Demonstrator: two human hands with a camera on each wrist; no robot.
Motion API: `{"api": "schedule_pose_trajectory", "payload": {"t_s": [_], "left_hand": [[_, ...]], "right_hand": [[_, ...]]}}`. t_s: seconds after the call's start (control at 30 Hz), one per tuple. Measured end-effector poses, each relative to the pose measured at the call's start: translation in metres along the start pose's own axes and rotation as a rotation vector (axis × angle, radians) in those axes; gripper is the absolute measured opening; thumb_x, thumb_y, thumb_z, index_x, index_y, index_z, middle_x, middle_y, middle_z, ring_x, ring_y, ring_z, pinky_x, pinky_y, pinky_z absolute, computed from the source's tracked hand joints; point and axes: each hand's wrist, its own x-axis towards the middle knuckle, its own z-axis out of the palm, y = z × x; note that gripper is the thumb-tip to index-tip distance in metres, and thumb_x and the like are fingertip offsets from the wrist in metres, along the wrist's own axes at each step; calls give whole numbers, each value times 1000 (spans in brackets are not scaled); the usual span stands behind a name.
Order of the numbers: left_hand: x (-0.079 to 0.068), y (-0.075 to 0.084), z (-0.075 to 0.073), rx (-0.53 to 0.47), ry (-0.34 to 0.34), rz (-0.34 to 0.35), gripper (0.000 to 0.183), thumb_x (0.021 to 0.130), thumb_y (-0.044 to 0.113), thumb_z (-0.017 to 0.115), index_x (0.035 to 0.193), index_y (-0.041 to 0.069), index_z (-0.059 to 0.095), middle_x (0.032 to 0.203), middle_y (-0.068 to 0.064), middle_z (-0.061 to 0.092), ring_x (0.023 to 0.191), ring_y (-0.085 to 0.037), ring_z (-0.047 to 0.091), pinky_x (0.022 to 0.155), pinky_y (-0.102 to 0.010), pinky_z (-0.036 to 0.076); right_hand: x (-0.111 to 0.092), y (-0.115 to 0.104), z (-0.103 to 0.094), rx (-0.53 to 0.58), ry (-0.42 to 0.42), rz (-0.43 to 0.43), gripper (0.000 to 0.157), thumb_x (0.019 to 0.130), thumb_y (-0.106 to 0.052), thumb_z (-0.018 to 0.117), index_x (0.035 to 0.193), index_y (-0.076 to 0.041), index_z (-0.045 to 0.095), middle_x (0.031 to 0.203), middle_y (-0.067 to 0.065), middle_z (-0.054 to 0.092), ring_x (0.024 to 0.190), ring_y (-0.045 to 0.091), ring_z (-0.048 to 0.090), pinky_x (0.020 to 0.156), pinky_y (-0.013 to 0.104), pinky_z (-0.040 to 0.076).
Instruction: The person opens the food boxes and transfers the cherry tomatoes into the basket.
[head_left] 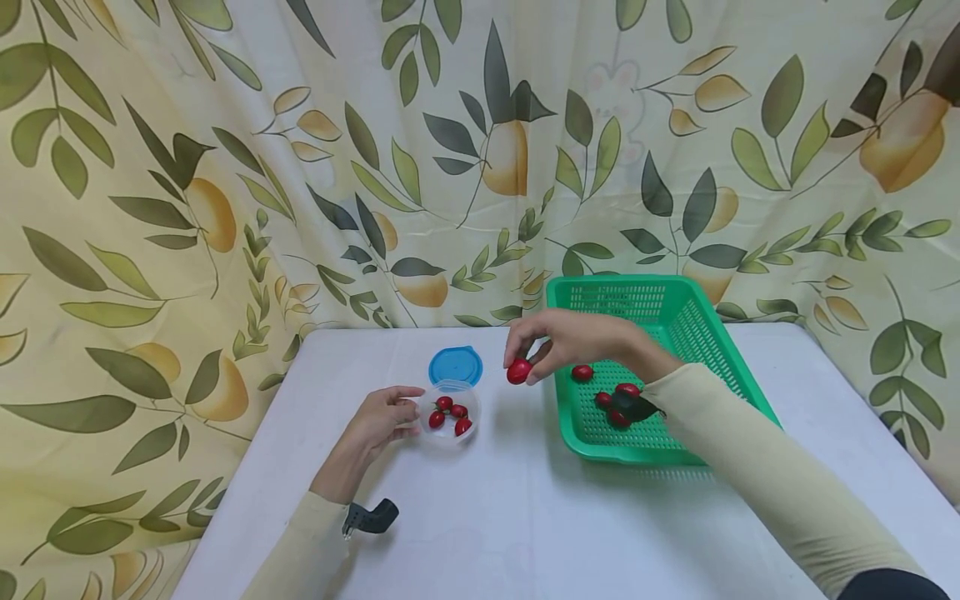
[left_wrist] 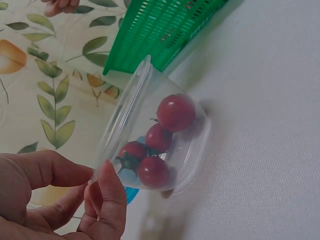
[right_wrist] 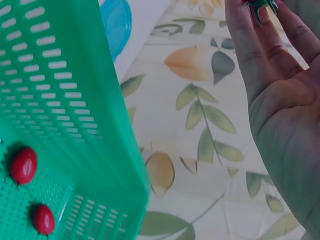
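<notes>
A small clear plastic container (head_left: 448, 440) stands on the table with several cherry tomatoes (left_wrist: 176, 113) inside. My left hand (head_left: 381, 421) pinches its rim on the left side, thumb and fingers meeting there in the left wrist view. Between the thumb and fingertips of my right hand (head_left: 558, 340) is a single cherry tomato (head_left: 518, 372), held in the air between the container and the green basket (head_left: 720, 367). In the right wrist view only the green stem end of that tomato shows, at the top edge. Several more tomatoes (right_wrist: 24, 165) lie in the basket, partly hidden by the right wrist.
Just behind the container lies a round blue lid (head_left: 455, 366), flat on the white table (head_left: 465, 525). The basket's raised walls stand under my right forearm. A leaf-and-fruit patterned curtain (head_left: 300, 167) hangs along the back and left of the table.
</notes>
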Motion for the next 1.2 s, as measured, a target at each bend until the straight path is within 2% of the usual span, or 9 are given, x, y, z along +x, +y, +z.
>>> {"api": "schedule_pose_trajectory", "payload": {"t_s": [0.33, 0.7, 0.9, 1.03, 1.2], "left_hand": [[-1, 0, 1, 9, 3, -1, 37, 96, 1, 61, 133, 4, 64, 105, -13, 55, 88, -25, 58, 76, -30, 61], [1, -1, 1, 6, 5, -2, 36, 96, 1, 62, 131, 5, 65, 105, -14, 56, 88, -25, 59, 76, -30, 61], [1, -1, 1, 4, 4, 3, 35, 96, 1, 62, 130, 5, 66, 104, -14, 56, 87, -25, 59, 74, -29, 61], [1, -1, 1, 2, 0, 5, 36, 96, 0, 61, 131, 4, 65, 104, -13, 56, 86, -25, 59, 74, -29, 61], [1, -1, 1, 0, 0, 4, 35, 96, 1, 62, 131, 4, 65, 103, -13, 56, 86, -24, 59, 74, -29, 61]], "right_hand": [[-24, 10, -12, -3, 50, 12, 33, 84, -21, 84, 115, -26, 74, 119, 0, 67, 112, 25, 61, 91, 36, 59], [-45, 29, -21, 22, 92, 36, 30, 88, -18, 81, 115, -28, 74, 122, -1, 65, 116, 25, 59, 95, 37, 57], [-55, 37, -25, 42, 106, 14, 29, 89, -15, 78, 117, -20, 73, 120, 1, 67, 116, 28, 58, 97, 40, 56], [-61, 43, -27, 53, 116, 6, 29, 91, -13, 76, 120, -13, 71, 120, 3, 66, 115, 29, 58, 96, 37, 57], [-70, 51, -30, 74, 145, 4, 28, 91, -13, 76, 119, -12, 70, 120, 7, 65, 114, 32, 58, 94, 35, 57]]}}
